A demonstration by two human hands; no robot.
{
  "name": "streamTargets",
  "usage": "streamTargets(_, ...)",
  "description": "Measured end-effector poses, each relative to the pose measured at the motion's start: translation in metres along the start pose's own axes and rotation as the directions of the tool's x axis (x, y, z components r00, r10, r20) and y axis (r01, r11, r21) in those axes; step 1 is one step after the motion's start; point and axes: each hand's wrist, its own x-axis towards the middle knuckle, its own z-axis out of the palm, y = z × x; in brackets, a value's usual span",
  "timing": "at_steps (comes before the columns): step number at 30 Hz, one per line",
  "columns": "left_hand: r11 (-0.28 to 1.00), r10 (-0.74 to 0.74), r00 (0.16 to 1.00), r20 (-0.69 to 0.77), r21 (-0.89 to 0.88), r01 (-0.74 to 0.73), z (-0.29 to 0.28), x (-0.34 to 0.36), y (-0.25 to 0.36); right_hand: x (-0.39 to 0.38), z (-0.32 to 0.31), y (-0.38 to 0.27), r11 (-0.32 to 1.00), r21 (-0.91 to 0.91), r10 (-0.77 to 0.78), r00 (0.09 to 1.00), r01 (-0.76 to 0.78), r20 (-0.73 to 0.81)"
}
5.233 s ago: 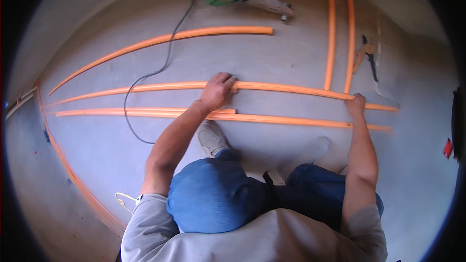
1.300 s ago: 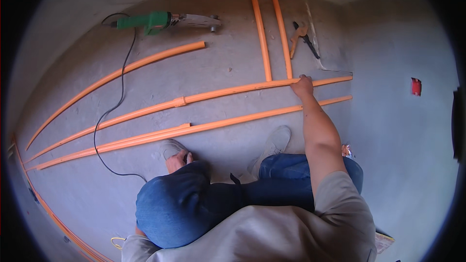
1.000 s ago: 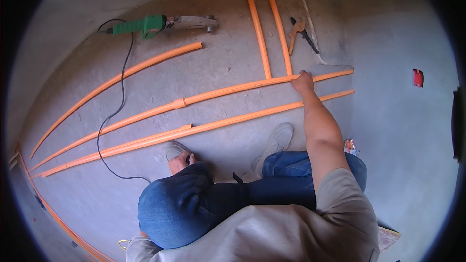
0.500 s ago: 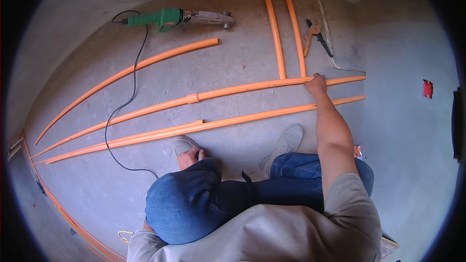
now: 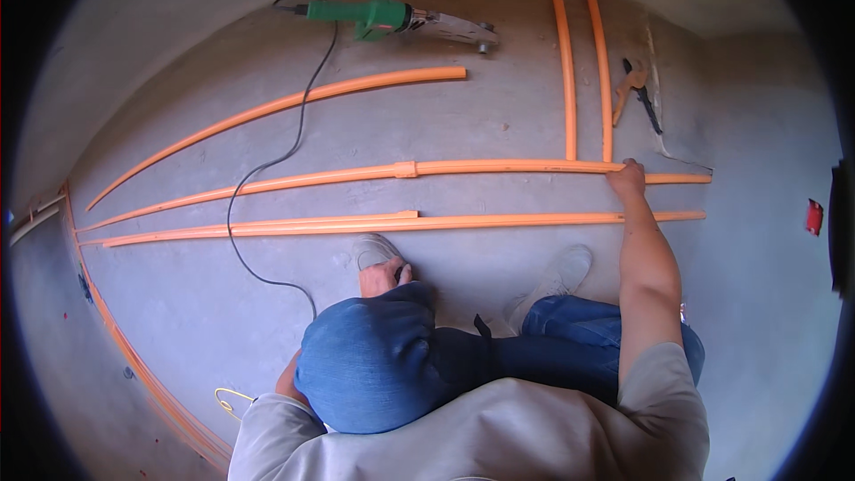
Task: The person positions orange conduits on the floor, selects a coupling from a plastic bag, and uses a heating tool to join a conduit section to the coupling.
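My right hand (image 5: 629, 180) is closed round a long orange pipe (image 5: 508, 166) lying across the floor, close to its right end. A wider coupling (image 5: 406, 169) joins that pipe's two lengths. Down by my left shoe (image 5: 370, 249), my left hand (image 5: 383, 278) is curled, with a small dark thing showing at its fingers. What it is, I cannot make out. Between my shoes and the gripped pipe runs a second long orange pipe (image 5: 534, 221), with a shorter orange pipe (image 5: 338, 221) lying along its left part.
A green pipe-welding tool (image 5: 378, 18) lies at the far side, its black cord (image 5: 283, 160) crossing the pipes. Another loose orange pipe (image 5: 356, 85) lies nearer. Two upright-running orange pipes (image 5: 563, 71) reach the gripped one. Pipe cutters (image 5: 638, 89) lie by the right wall (image 5: 757, 142).
My view has shifted, so the floor and pipes sit farther right and look more level. The right hand stays on the pipe and the left stays by the shoe.
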Motion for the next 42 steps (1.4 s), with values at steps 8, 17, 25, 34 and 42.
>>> streamTargets(8, 0.999, 0.0, 1.0, -0.022, 0.036, 0.001, 0.0, -0.004, -0.004, 0.004, 0.007, 0.002, 1.0, -0.007, -0.003, 1.0, 0.003, -0.005)
streamTargets(17, 1.0, -0.003, 1.0, -0.018, -0.009, 0.003, 0.003, -0.001, -0.005, 0.015, 0.005, 0.013, 0.999, -0.015, -0.032, 0.999, 0.033, 0.019)
streamTargets(25, 0.998, 0.024, 0.999, -0.028, 0.055, -0.022, 0.004, -0.003, -0.01, -0.001, -0.005, -0.004, 0.999, -0.014, -0.04, 0.999, 0.04, 0.013)
streamTargets(34, 0.995, 0.074, 0.997, -0.03, 0.066, -0.072, 0.009, -0.001, -0.01, -0.005, -0.008, -0.001, 1.0, -0.009, -0.025, 0.999, 0.026, 0.026)
streamTargets(42, 0.998, 0.024, 1.0, 0.012, 0.055, -0.025, 0.01, 0.003, -0.013, -0.012, -0.015, -0.007, 0.999, 0.049, 0.021, 0.999, -0.023, 0.034)
